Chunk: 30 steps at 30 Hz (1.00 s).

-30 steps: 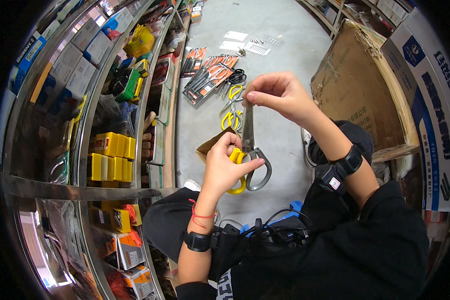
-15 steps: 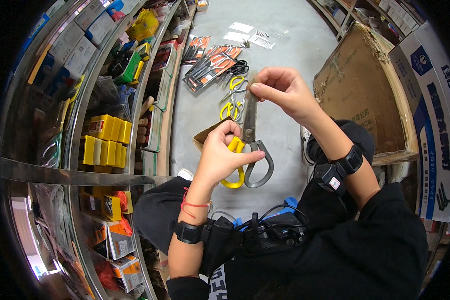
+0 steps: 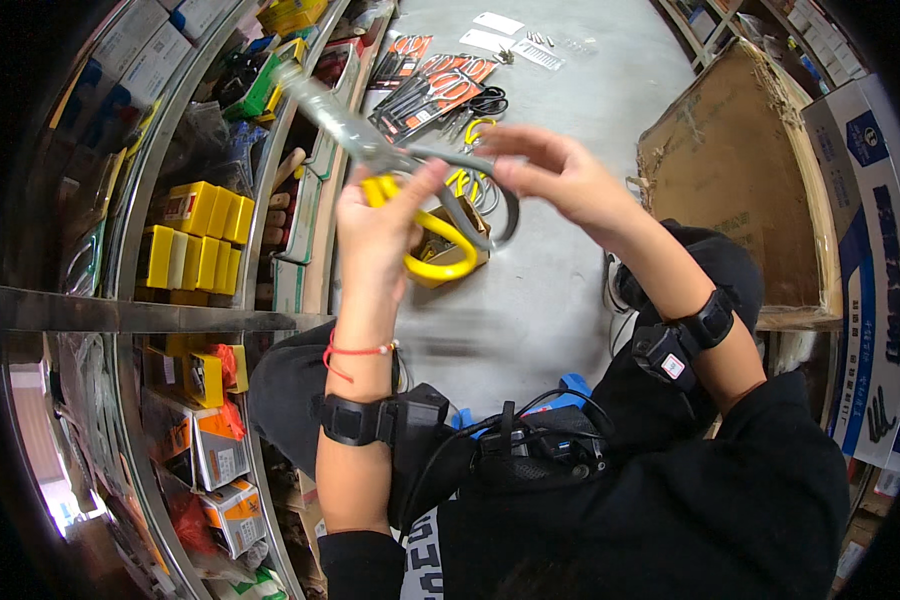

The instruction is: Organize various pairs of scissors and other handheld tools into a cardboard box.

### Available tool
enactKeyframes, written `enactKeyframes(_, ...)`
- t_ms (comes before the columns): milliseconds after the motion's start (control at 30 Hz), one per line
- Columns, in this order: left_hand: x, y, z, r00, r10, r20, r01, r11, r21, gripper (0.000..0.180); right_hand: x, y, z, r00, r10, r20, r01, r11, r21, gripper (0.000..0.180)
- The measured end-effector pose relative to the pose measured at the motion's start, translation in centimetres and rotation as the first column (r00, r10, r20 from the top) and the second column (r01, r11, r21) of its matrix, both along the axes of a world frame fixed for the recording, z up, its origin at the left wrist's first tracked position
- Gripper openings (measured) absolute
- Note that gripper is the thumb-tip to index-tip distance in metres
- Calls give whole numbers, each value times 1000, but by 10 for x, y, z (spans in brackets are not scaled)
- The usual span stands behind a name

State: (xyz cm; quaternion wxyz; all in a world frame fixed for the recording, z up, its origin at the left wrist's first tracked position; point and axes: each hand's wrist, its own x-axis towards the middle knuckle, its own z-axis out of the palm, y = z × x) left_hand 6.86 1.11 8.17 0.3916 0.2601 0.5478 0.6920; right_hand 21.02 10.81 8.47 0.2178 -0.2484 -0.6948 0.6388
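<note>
Gripping the scissors [image 3: 375,150] beside their yellow handle [image 3: 458,264], my left hand [image 3: 370,235] aims the blades [image 3: 332,120] toward the shelves [image 3: 80,311], probably to present the grey handle [image 3: 511,215] to my right hand [image 3: 560,180], which is too blurred to tell whether it grips. Behind the handles sits a cardboard box [image 3: 481,256]; farther off, packaged shears [image 3: 435,103] lie on the floor [image 3: 570,310].

Looks like a hardware shop or its storeroom: metal shelves [image 3: 150,314] crammed with boxes [image 3: 202,222], packaged tools [image 3: 428,104] on the floor [image 3: 565,310], cartons [image 3: 735,185] opposite.

Brown carton [image 3: 725,200] beside a blue-and-white box [image 3: 878,290]
</note>
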Motion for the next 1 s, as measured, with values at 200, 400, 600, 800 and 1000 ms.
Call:
enactKeyframes(200,-18,1,-24,940,86,331,-112,992,61,23,-11,-20,-21,959,267,-99,-282,847,-450,31)
enactKeyframes(400,-12,-7,-31,936,-163,311,124,982,142,29,-10,-9,-26,985,115,-130,-149,943,-299,26)
enactKeyframes(600,-18,-25,-75,570,-486,-663,89,838,-538,61,9,17,-10,999,32,35,-30,998,-62,26)
enactKeyframes(800,-49,-43,-124,221,-624,-749,-172,731,-660,56,19,18,-6,998,-7,64,13,995,-99,26)
enactKeyframes(1000,-33,-44,-133,277,-802,-529,-248,472,-846,54,21,10,-25,988,-97,-122,33,895,-446,26)
